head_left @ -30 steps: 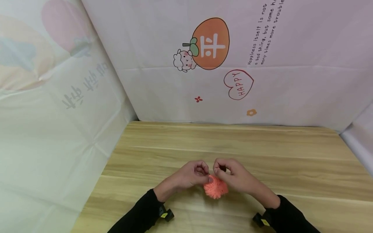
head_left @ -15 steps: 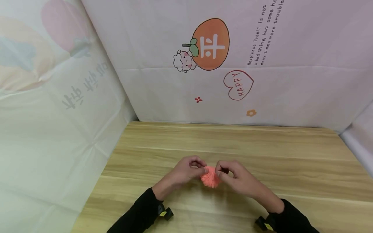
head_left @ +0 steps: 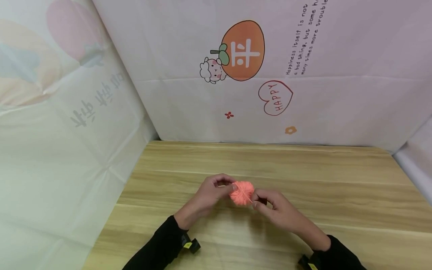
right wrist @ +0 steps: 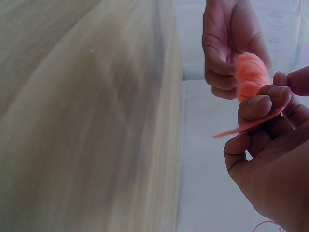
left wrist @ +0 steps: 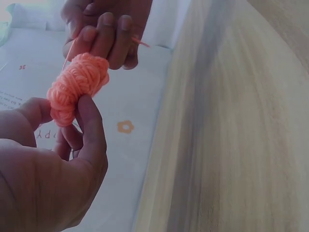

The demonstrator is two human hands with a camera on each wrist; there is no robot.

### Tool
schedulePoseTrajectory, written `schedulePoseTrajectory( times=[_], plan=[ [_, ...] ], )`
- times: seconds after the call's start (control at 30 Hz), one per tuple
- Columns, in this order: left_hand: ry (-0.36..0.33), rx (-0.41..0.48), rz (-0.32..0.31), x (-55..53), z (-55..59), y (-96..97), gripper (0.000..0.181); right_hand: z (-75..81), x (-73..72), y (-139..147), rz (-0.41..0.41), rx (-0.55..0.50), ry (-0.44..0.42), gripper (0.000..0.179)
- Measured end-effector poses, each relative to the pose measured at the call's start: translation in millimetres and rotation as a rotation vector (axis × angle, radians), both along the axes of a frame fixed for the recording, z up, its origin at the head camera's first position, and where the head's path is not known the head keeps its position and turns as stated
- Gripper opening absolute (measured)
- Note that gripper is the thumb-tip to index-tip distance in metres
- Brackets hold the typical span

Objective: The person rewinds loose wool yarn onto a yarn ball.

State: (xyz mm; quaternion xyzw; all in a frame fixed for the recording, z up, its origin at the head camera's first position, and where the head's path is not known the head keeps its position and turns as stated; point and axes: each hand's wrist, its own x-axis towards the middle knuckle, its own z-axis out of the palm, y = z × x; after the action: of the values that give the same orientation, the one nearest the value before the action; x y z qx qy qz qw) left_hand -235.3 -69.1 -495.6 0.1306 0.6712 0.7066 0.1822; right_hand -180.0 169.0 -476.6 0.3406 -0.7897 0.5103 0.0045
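A small coral-pink ball of yarn [head_left: 242, 193] is held up over the table between both hands. My left hand [head_left: 211, 194] pinches its left side between thumb and fingers, as the left wrist view also shows on the wound yarn [left wrist: 77, 87]. My right hand [head_left: 278, 210] is just to the right of the ball and pinches a strand of yarn that runs from it. In the right wrist view a loose yarn end [right wrist: 236, 130] sticks out past the curled fingers of the right hand [right wrist: 275, 150].
The wooden table [head_left: 189, 157] spreads beneath the hands. Behind it stands a white printed cloth [head_left: 182, 108], with another cloth [head_left: 67, 168] along the left. Both sleeves are black, and a small black wrist camera [head_left: 192, 245] sits at the left cuff.
The yarn ball has moved up and slightly left, away from me, together with the left hand. It has turned, and a strand now stretches from it to the right hand, which has shifted slightly right.
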Motion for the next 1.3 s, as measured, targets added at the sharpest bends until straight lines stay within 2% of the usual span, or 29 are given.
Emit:
schedulePoseTrajectory(
  times=[0.13, 0.23, 0.43, 0.63, 0.87, 1.1, 1.2, 1.3],
  plan=[
    [-0.026, 0.048, 0.051, -3.1, 0.4, 0.3, 0.025, -2.2, 0.6, 1.8, -0.011, 0.021, -0.052, 0.024],
    [-0.063, 0.104, 0.057, -3.7, 2.2, 0.7, 0.028, -3.4, -0.3, 2.4, -0.022, 0.029, -0.065, 0.024],
    [-0.109, 0.211, -0.003, -2.9, 5.0, 1.8, 0.033, -8.5, -3.8, 4.1, -0.043, 0.032, -0.104, 0.021],
    [-0.131, 0.261, -0.07, 0.1, 8.0, 3.2, 0.034, -13.2, -8.6, 5.6, -0.017, 0.009, -0.163, 0.015],
    [-0.14, 0.267, -0.144, 3.8, 3.3, 5.4, 0.033, -21.0, -12.0, 5.9, 0.021, -0.019, -0.253, 0.018],
    [-0.135, 0.236, -0.201, 3.1, -2.3, 6.4, 0.028, -25.5, -14.6, 8.3, -0.004, -0.052, -0.265, 0.016],
    [-0.149, 0.203, -0.245, 3.2, -3.7, 6.5, 0.026, -27.0, -17.0, 10.1, -0.034, -0.052, -0.258, 0.014],
    [-0.15, 0.184, -0.293, 4.3, -3.4, 6.5, 0.027, -27.9, -20.6, 11.4, -0.03, -0.055, -0.255, 0.013]
  ],
)
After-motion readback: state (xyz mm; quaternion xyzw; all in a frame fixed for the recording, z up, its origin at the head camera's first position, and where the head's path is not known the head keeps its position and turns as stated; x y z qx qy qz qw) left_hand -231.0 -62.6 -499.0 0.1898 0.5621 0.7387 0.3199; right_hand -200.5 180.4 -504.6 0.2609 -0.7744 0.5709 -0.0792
